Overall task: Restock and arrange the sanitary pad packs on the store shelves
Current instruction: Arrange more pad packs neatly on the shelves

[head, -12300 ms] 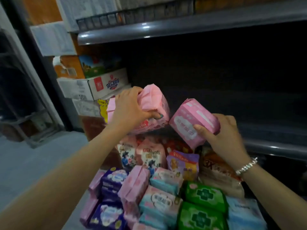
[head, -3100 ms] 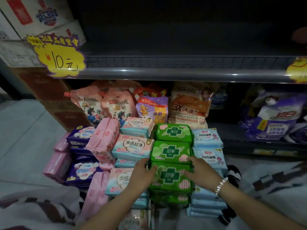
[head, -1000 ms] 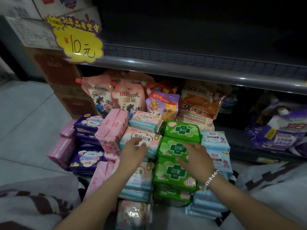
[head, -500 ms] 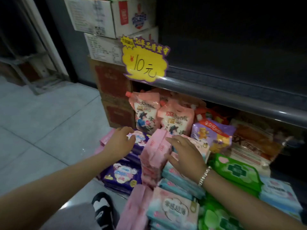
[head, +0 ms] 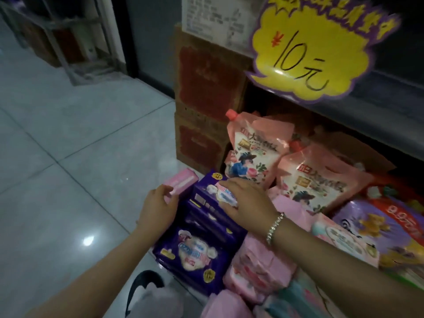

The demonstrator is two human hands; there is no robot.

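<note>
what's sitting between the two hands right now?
In the head view, the top purple pad pack of the stack lies between the left hand and right hand; both touch it.

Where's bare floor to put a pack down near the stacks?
Free: grey tiled floor left of the purple packs and pink pack, in front of the cartons. Crowded: right of the purple packs, pink packs and pouches sit edge to edge under the shelf.

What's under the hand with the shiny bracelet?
The right hand rests flat on the top purple pad pack of a stack. More purple packs show below it. The palm covers part of the top pack's label.
</note>
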